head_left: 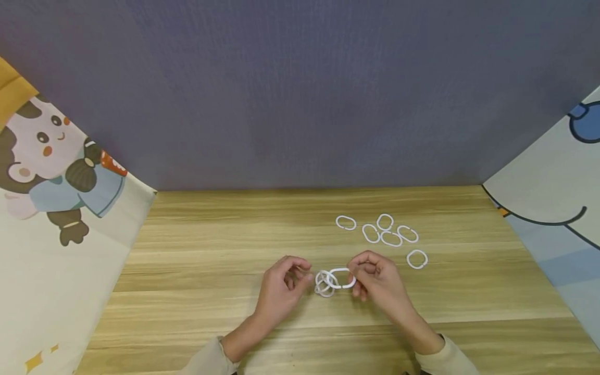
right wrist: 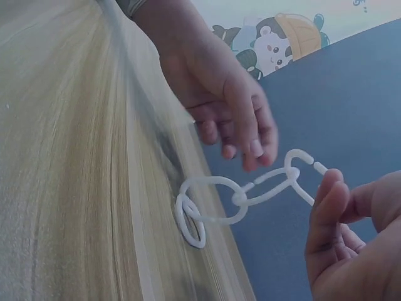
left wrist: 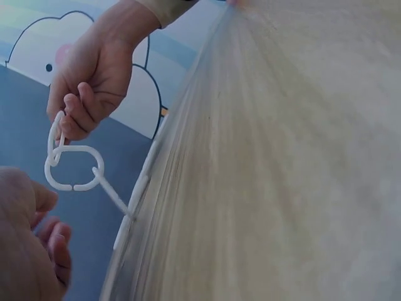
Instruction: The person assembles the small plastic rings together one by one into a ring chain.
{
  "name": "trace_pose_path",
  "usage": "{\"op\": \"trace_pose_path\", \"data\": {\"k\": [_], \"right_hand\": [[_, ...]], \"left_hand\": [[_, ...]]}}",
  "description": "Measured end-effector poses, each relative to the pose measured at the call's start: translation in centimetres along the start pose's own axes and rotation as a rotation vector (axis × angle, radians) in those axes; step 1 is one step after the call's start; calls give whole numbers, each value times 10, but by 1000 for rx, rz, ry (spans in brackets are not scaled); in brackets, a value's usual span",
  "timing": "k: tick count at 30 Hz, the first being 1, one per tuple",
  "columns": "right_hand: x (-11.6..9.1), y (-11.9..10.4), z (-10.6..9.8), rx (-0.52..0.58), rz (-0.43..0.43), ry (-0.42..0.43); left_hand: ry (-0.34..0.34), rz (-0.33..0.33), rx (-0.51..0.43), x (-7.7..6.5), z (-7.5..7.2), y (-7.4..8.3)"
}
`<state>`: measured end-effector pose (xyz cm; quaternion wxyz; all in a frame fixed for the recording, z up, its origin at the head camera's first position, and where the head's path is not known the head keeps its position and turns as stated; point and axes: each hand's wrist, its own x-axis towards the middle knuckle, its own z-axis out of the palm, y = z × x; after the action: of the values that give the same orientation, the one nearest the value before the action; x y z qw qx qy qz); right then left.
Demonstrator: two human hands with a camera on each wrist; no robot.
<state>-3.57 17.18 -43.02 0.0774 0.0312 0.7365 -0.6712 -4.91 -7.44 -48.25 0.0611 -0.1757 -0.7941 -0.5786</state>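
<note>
My right hand [head_left: 380, 281] pinches the end of a chain of white plastic links [right wrist: 216, 179] between thumb and fingers. The chain hangs from that hand, and its lowest link [right wrist: 182, 221] is close to the tabletop in the right wrist view. Each oval link has a small gap in its side. To the left of the chain, my left hand [head_left: 280, 290] hovers with its fingers loosely bent and nothing between them. In the right wrist view, the left fingertips [right wrist: 255, 148] are just above the middle links, apart from them.
Several loose white links lie farther back on the wooden table [head_left: 211, 239], some close together. One of them [head_left: 344, 216] sits apart at the left, another [head_left: 408, 259] nearest my right hand. A grey-blue panel [head_left: 300, 104] stands behind, with cartoon-printed panels on both sides.
</note>
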Motion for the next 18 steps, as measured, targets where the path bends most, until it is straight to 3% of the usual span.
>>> {"op": "trace_pose_path", "data": {"k": [4,7,18], "right_hand": [[-1,0,-2,-11,4,-13],[-2,1,-2,-17,-19,-39],[-4,3,-2,-22,-51,-98]], "left_hand": [[-17,180,31,-1,3,3],[-52,258,18,-2,5,6],[-49,303,-16,0,9,3]]}}
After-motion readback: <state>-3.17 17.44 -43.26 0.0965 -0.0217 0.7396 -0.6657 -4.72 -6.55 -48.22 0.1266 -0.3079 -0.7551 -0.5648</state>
